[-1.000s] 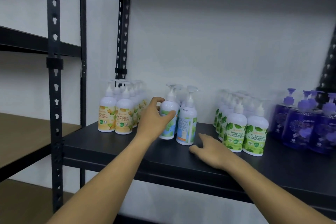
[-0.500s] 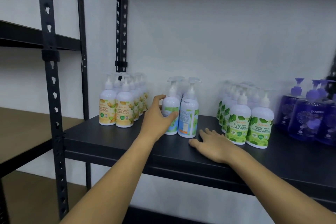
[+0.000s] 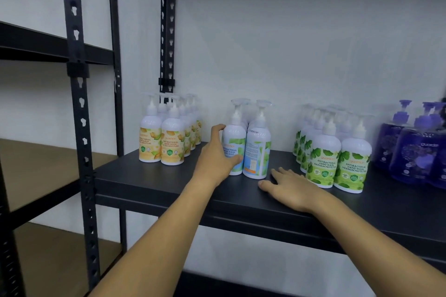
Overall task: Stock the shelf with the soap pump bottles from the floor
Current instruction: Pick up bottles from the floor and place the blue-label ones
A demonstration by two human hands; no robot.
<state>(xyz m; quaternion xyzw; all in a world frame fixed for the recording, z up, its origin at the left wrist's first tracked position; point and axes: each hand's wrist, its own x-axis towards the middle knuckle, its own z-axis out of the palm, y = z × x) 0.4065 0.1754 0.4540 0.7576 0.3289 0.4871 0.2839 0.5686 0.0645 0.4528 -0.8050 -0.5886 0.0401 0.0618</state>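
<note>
Yellow (image 3: pixel 159 144), mint (image 3: pixel 235 149), green-leaf (image 3: pixel 324 166), purple bottles (image 3: pixel 410 152); black shelf (image 3: pixel 154 181).

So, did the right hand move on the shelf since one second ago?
No. The right hand lies flat on the shelf, beside the green-label bottles as before; only the camera shifted.

Upright on the black shelf (image 3: pixel 149 183) in four clusters: orange-labelled pump bottles (image 3: pixel 172 143) at left, blue-green mint bottles (image 3: pixel 257 152) in the middle, leaf-green bottles (image 3: pixel 325 161) further right, dark purple bottles (image 3: pixel 410 157) at far right.
</note>
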